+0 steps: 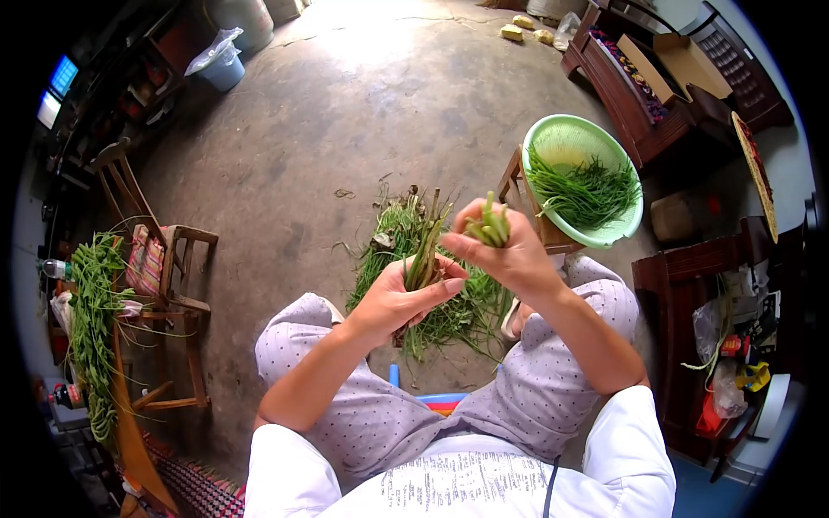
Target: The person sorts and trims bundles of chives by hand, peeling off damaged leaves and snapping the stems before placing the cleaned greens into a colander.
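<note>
My left hand (401, 298) is closed around a bundle of brownish-green stalks (426, 257), held upright in front of my knees. To its right and slightly higher, my right hand (509, 250) grips a bunch of thick, pale green stems (490, 226), their ends poking up past the fingers. The two hands are close together. Beneath them a loose pile of green plants (380, 263) lies on the floor between my feet. A light green colander (566, 129) holding long thin green leaves (587, 194) rests on a wooden stool at the right.
Long green pods or beans (95, 293) hang over a wooden bench at the left, beside a wooden chair (177, 259). A blue bin (223, 71) stands at the back left. Dark wooden furniture (613, 95) with a cardboard box is at the upper right; a cluttered shelf is below.
</note>
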Motion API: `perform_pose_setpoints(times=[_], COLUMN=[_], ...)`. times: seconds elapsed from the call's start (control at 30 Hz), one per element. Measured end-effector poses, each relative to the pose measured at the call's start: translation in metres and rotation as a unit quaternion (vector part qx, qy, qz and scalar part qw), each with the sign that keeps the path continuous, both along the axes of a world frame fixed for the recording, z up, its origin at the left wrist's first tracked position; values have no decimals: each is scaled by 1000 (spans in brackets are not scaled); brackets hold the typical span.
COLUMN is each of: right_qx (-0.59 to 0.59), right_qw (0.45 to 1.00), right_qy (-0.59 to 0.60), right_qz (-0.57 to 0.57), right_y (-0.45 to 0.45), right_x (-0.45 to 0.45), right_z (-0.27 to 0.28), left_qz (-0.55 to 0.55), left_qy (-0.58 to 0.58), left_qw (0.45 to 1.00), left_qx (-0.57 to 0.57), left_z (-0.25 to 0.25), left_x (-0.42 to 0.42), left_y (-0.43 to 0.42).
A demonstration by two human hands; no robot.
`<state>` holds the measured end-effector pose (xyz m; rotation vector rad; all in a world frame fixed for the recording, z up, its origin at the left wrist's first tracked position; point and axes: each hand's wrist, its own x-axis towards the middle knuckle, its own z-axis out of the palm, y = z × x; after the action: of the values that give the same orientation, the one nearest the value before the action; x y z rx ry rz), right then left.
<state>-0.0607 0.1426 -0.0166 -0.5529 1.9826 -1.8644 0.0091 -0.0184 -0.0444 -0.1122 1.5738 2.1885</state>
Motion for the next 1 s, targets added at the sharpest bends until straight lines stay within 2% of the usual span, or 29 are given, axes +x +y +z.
perform_pose_setpoints(times=[0.03, 0.07, 0.13, 0.2, 0.3, 0.47, 0.53, 0.57, 0.63, 0.7, 0.77, 0.8, 0.87, 0.97, 1.0], right_qx=[-29, -9, -18, -11, -42, -18, -16, -33, -51, -17, -96, -120, -145, -155, -134], right_qw=[999, 997, 996, 996, 993, 997, 997, 995, 992, 997, 985, 980, 974, 974, 981], right_qy=[-31, -54, -61, -58, -94, -42, -34, -55, -76, -39, -104, -127, -150, -153, -132], right_qz=[25, 53, 56, 60, 66, 62, 66, 76, 86, 68, 94, 95, 94, 55, 51], right_y=[-3, 0, 1, 4, 4, 5, 5, 5, 8, 21, 36, 42, 48, 53, 53], right_x=[2, 2, 1, -3, -5, -4, -4, -5, -8, -18, -29, -32, -35, -36, -36], right_z=[2, -1, -5, -13, -12, -19, -17, -13, -3, 5, 4, 7, 12, 14, 15], left_qz=[0, -19, -37, 26, 52, 75, 55, 55, 86, 126, 215, 215, 289, 312, 337], left_qy=[0, 14, 29, 10, -28, -16, 55, 55, 83, 75, 50, 51, 42, 17, 40], left_qw=[1000, 1000, 999, 997, 990, 995, 997, 997, 992, 989, 975, 975, 956, 948, 936], left_qx=[0, 5, 9, 69, 128, 66, -16, -16, 31, 11, 9, 9, -35, -65, -94], left_z=[-3, -8, -14, -15, -11, -14, -17, -18, -21, -25, -33, -36, -36, -20, -14], left_x=[0, 0, -1, -1, -3, -4, -3, -4, -5, -11, -17, -20, -22, -22, -23], left_y=[-1, -3, -3, -2, -3, -1, 0, 0, 1, -6, -13, -19, -34, -42, -37])
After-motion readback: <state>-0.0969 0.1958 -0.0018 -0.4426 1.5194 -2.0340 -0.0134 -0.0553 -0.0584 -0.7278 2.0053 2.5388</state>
